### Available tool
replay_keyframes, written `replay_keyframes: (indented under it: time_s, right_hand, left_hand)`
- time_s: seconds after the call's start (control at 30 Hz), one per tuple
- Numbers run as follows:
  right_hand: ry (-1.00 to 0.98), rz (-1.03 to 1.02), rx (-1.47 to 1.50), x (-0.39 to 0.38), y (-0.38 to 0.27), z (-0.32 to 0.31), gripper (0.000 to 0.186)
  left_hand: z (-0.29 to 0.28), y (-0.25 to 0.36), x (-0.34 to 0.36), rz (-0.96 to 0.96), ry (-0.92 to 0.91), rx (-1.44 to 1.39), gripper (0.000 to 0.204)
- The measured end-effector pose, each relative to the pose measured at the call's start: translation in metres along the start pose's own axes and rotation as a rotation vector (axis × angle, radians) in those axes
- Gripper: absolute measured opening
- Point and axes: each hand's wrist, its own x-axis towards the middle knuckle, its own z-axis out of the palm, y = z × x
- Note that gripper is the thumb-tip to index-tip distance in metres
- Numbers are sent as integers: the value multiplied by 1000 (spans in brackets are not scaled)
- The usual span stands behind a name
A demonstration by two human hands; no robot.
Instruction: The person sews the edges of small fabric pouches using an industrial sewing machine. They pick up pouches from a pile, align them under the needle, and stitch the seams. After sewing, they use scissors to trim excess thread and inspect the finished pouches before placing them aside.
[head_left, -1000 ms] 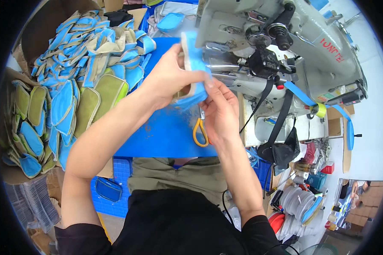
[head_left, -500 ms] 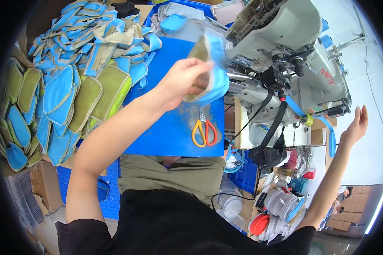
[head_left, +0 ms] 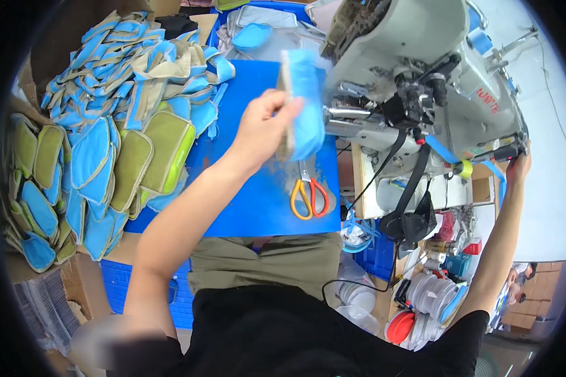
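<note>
My left hand (head_left: 269,129) is closed on a curved fabric band (head_left: 307,107), bright blue outside with a beige edge, slightly blurred. The band hangs by the metal arm (head_left: 352,114) of a sewing machine (head_left: 421,38); whether it is around that arm or only against it, I cannot tell. My right hand (head_left: 519,168) is at the machine's far right end, its fingers partly hidden around the black handwheel (head_left: 508,151). Orange-and-red-handled scissors (head_left: 309,198) lie on the blue work surface (head_left: 233,201) below the band.
Blue-and-beige strips (head_left: 116,69) are heaped at the far left, with stacked green and blue fabric pieces (head_left: 132,157) in front. A blue ribbon (head_left: 441,149) runs by a yellow tape roll (head_left: 464,168). Black straps (head_left: 415,195) hang under the machine. White spools (head_left: 427,298) stand lower right.
My right hand has moved from open in the air to the machine's right end. My left hand still holds the band, now slightly left and turned more upright. The view has shifted a little.
</note>
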Motion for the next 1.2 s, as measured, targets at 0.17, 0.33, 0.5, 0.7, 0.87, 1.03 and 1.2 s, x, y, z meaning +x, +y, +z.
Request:
replay_keyframes:
  time_s: [0.17,0.33,0.5,0.7,0.87,1.03,1.2]
  right_hand:
    - [250,4,-119,-98,-2,35,42]
    - [-123,-206,-535,-395,34,132,23]
    - [-915,-274,-684,-509,83,208,59]
    - [-1055,220,-586,-511,123,204,76]
    - [-1068,757,120,-510,38,205,71]
    - [-1133,466,56,-502,-14,223,59]
    - [-1092,664,22,-504,-21,238,50]
  left_hand:
    - [-38,-1,-59,26,220,-102,22]
    - [-49,-1,-96,182,204,103,21]
    - [-38,0,-107,294,283,202,18]
    - [-30,0,-110,313,288,252,18]
    - [-30,-3,-108,322,298,308,19]
    - [-24,-5,-109,312,271,312,20]
    - [-21,-6,-117,286,275,288,21]
